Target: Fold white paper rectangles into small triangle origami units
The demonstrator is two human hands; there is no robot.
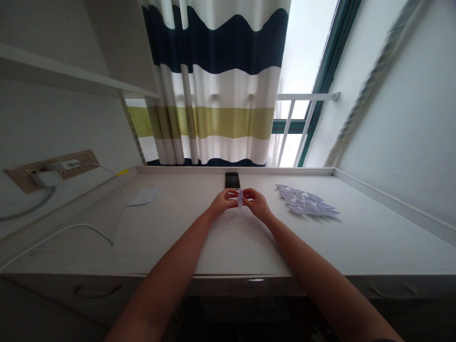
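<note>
Between my two hands, above the middle of the white desk, is a small piece of folded white paper (240,198), held upright and seen nearly edge-on. My left hand (224,200) pinches it from the left side, and my right hand (256,203) grips it from the right with fingertips close together. Just behind the hands lies a dark phone (232,180). Off to the right sits a group of several folded white paper pieces (306,202) with pointed ends. A flat stack of white paper (143,196) rests on the left part of the desk.
A white cable (119,209) runs from the wall socket (53,171) across the left of the desk (178,237). A striped curtain (228,90) hangs behind the back edge. Walls close in on both sides, and drawers (98,289) are below the front edge.
</note>
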